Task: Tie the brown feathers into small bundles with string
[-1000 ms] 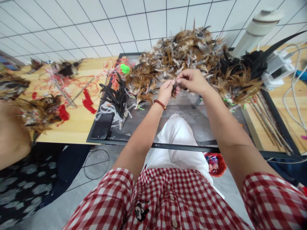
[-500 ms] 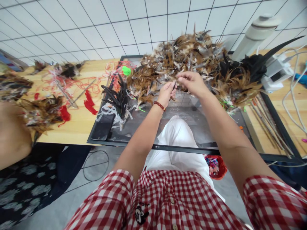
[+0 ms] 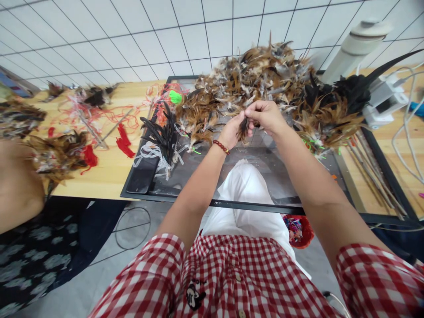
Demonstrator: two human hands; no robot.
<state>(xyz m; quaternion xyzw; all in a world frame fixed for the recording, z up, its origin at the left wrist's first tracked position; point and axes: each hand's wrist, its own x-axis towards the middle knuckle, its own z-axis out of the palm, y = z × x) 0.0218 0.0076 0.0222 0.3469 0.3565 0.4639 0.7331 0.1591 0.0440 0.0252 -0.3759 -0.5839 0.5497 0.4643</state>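
Between the left hand [image 3: 232,130] and the right hand [image 3: 265,117] hangs a brown tuft [image 3: 244,130]; the left pinches it, and the right has thumb and forefinger pressed together on its upper end, most of it drooping below the grip. Just beyond the grip rises a feather pile [image 3: 258,75]. To the left lie black feathers [image 3: 169,141] and a phone [image 3: 141,179]; well right, sticks [image 3: 376,178] and a bottle [image 3: 353,51].

The feather pile [image 3: 261,77] is brown and grey, the shirt [image 3: 228,274] red-and-white checked, the trousers [image 3: 245,221] white.
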